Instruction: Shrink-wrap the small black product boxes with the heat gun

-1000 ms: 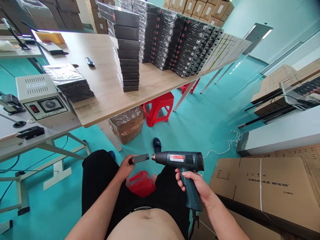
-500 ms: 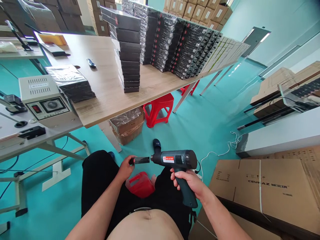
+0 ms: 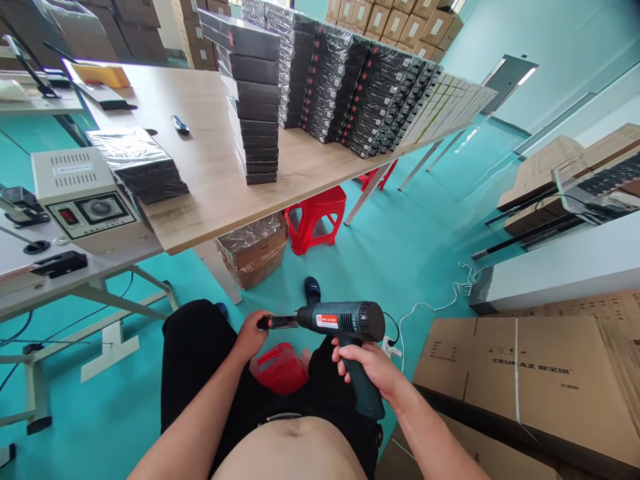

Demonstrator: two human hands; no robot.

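My right hand [image 3: 370,363] is wrapped round the handle of a dark green heat gun [image 3: 353,320] with a red and white label. Its nozzle points left and reaches the near end of a small flat black box [image 3: 283,322]. Whether the two touch I cannot tell. My left hand [image 3: 251,337] grips the other end of that box, which has a bit of red and a shiny face. Both things are held above my lap, over a red plastic stool [image 3: 281,380] between my legs.
A wooden table [image 3: 210,167] ahead bears a tall stack of black boxes [image 3: 257,100] and rows of wrapped boxes [image 3: 330,80]. A beige control unit [image 3: 85,193] stands at left. Cartons [image 3: 490,373] lie at right. A white cable [image 3: 425,304] crosses the floor.
The heat gun has shifted slightly left, bringing its nozzle closer to the box. The box has tilted a little in my left hand, showing a shinier face.
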